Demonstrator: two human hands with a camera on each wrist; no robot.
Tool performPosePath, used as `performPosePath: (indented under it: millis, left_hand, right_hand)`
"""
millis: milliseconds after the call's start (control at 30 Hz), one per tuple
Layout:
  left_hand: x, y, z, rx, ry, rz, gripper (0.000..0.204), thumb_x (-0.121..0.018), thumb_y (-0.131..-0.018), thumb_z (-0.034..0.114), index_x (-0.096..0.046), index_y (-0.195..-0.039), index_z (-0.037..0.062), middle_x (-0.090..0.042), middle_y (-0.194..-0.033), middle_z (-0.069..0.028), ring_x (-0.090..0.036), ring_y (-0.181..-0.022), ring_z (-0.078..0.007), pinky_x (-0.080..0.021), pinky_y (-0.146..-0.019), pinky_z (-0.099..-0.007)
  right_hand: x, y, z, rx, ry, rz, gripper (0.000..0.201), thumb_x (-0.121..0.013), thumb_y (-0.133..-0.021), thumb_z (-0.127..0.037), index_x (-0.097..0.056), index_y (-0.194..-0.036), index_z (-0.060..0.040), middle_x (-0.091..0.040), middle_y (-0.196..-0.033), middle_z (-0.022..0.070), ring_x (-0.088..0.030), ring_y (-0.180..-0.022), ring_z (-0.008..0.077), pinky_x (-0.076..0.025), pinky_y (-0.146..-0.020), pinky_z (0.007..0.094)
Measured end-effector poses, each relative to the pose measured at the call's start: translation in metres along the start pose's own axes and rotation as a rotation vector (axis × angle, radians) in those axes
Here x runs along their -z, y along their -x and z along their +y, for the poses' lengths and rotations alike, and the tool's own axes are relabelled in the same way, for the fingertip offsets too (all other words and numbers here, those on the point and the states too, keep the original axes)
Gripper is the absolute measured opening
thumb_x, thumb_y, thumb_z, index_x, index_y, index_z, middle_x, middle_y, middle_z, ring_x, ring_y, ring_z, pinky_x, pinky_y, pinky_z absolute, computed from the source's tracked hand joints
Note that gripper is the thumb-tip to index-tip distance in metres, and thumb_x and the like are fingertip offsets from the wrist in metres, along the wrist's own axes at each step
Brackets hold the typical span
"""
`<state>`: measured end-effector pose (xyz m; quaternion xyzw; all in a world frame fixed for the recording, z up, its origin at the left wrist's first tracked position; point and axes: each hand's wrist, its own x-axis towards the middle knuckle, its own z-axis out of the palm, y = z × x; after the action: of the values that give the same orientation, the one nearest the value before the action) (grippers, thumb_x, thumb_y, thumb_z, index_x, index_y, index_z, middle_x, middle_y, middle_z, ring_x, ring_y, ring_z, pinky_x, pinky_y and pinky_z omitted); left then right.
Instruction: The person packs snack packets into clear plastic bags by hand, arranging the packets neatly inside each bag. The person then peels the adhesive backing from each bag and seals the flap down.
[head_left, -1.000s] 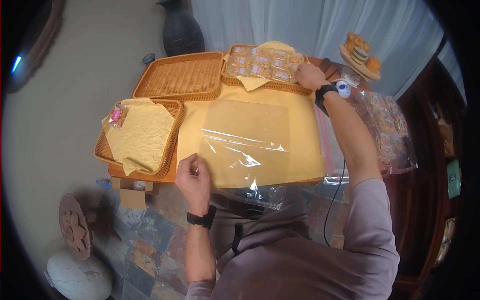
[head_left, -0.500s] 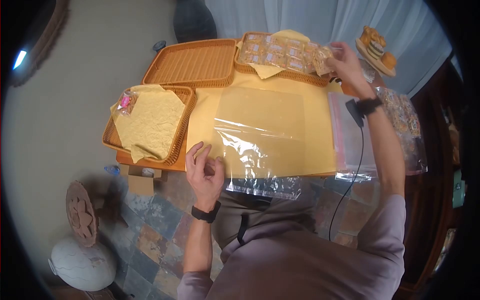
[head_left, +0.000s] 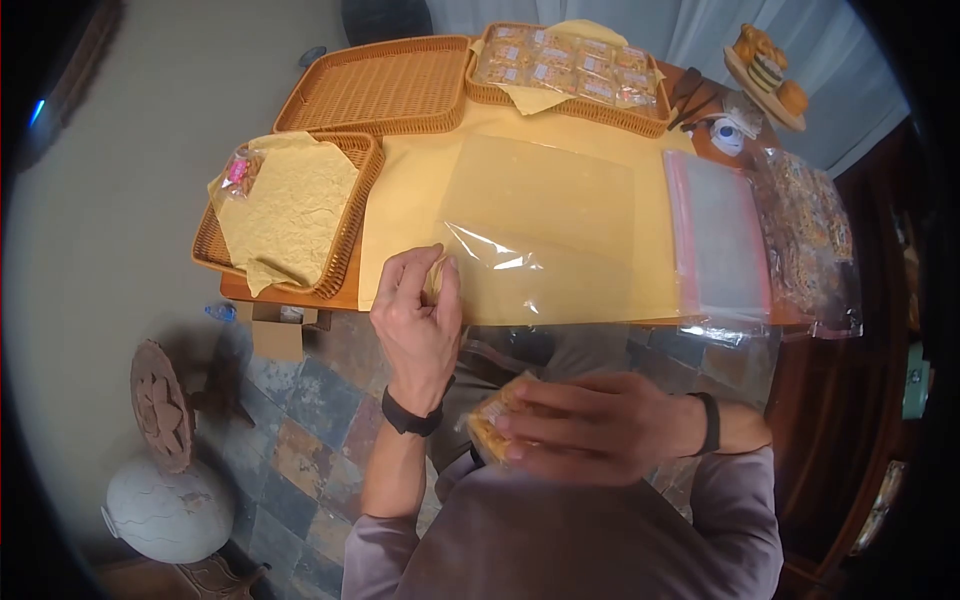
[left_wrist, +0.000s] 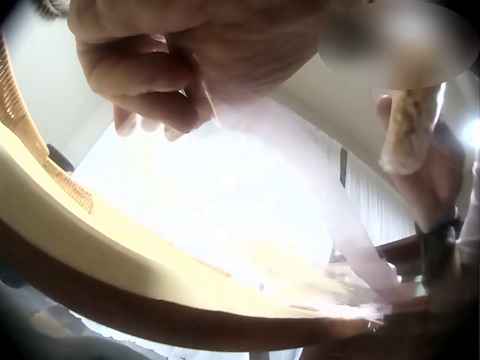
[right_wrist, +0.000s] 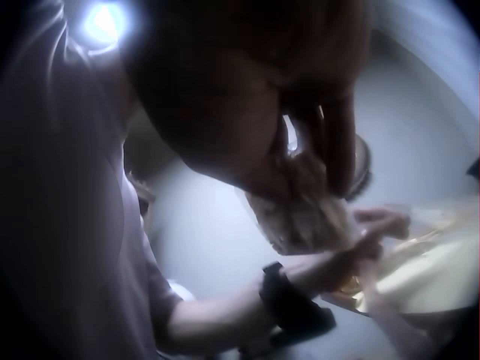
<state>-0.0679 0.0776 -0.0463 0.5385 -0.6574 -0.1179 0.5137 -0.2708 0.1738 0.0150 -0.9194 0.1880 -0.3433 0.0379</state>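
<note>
In the head view my left hand (head_left: 418, 315) has its fingers curled at the near left edge of a large clear bag (head_left: 545, 220), which lies on the yellow cloth. The left wrist view shows hazy film (left_wrist: 300, 157) running from the pinch of that hand (left_wrist: 187, 60). Low in front of my body, my right hand (head_left: 610, 425) grips a wrapped snack pack (head_left: 490, 425). The right wrist view shows the pack (right_wrist: 307, 221) under the fingers of that hand (right_wrist: 255, 97), its label unreadable. Similar packs (head_left: 555, 65) lie in rows in the back right basket (head_left: 640, 122).
An unlined wicker basket (head_left: 375, 85) stands at the back left. Nearer left, a paper-lined basket (head_left: 285, 210) holds one pink-labelled packet (head_left: 238, 172). Pink-edged clear bags (head_left: 718, 240) and a bag of snacks (head_left: 810, 235) lie at the right, below a white roll (head_left: 727, 136).
My right hand has left the back right basket and come down near my body with one pack. The fingers of my left hand have closed at the bag's edge. The head view has shifted.
</note>
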Motion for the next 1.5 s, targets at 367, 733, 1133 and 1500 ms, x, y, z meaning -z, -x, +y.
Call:
performPosePath:
  millis: [367,733,1133,1500]
  left_hand:
    - [0.006,0.015,0.021,-0.01,0.114,-0.058,0.017,-0.071,-0.091,0.001,-0.074,-0.108,-0.0004,-0.072,-0.1,-0.0108,-0.053,-0.055,-0.0088,-0.04,-0.047,-0.026]
    - [-0.003,0.037,0.025,-0.125,0.044,-0.089,0.018,-0.07,-0.091,-0.002,-0.075,-0.108,0.0018,-0.072,-0.105,-0.0124,-0.065,-0.063,-0.0148,-0.049,-0.052,-0.0268]
    - [0.001,0.051,0.024,-0.219,-0.003,-0.105,0.026,-0.074,-0.086,-0.004,-0.075,-0.111,0.0034,-0.071,-0.113,-0.0113,-0.068,-0.066,-0.0188,-0.054,-0.059,-0.0304]
    - [0.005,0.056,0.015,-0.23,0.013,-0.083,0.031,-0.074,-0.084,-0.006,-0.074,-0.114,0.003,-0.07,-0.116,-0.0124,-0.069,-0.067,-0.0209,-0.054,-0.058,-0.0311]
  right_hand:
    - [-0.038,0.026,0.023,-0.164,0.493,-0.028,0.035,-0.07,-0.08,-0.014,-0.069,-0.114,-0.0043,-0.067,-0.129,0.0148,-0.067,-0.116,0.0358,-0.062,-0.087,0.039]
    - [-0.061,0.033,0.051,-0.486,0.699,-0.414,0.055,-0.062,-0.087,-0.016,-0.056,-0.136,0.0077,-0.049,-0.149,0.0287,-0.043,-0.144,0.0436,-0.047,-0.109,0.0432]
    - [-0.062,0.016,0.079,-0.731,0.568,-0.293,0.062,-0.057,-0.1,-0.031,-0.048,-0.141,0.0147,-0.033,-0.155,0.0385,-0.028,-0.147,0.0571,-0.03,-0.118,0.0613]
    - [-0.068,0.013,0.087,-0.689,0.482,-0.232,0.067,-0.055,-0.102,-0.026,-0.032,-0.146,0.0204,-0.035,-0.15,0.0428,-0.03,-0.141,0.0626,-0.029,-0.119,0.0563]
